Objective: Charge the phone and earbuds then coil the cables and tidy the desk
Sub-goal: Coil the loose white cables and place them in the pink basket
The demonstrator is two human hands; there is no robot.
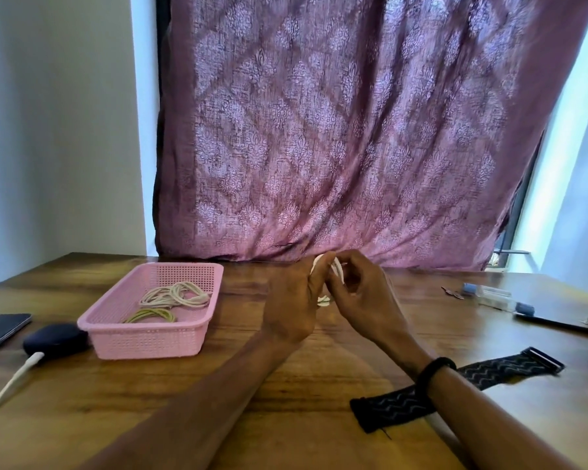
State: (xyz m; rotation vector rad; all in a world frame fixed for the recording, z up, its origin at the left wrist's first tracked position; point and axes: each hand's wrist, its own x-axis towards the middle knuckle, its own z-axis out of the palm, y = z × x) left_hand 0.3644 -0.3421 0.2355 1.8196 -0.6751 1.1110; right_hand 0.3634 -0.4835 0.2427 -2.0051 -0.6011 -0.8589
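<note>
Both my hands meet above the middle of the wooden desk, holding a small coil of white cable. My left hand grips the coil from the left, thumb up against it. My right hand pinches the loops from the right. Most of the coil is hidden by my fingers. At the left edge lies the dark phone, and beside it the dark earbuds case with a white charging cable plugged into it.
A pink plastic basket left of my hands holds a coiled white cable and a coiled green cable. A black patterned strap lies under my right forearm. Pens and small items sit at the right. A purple curtain hangs behind.
</note>
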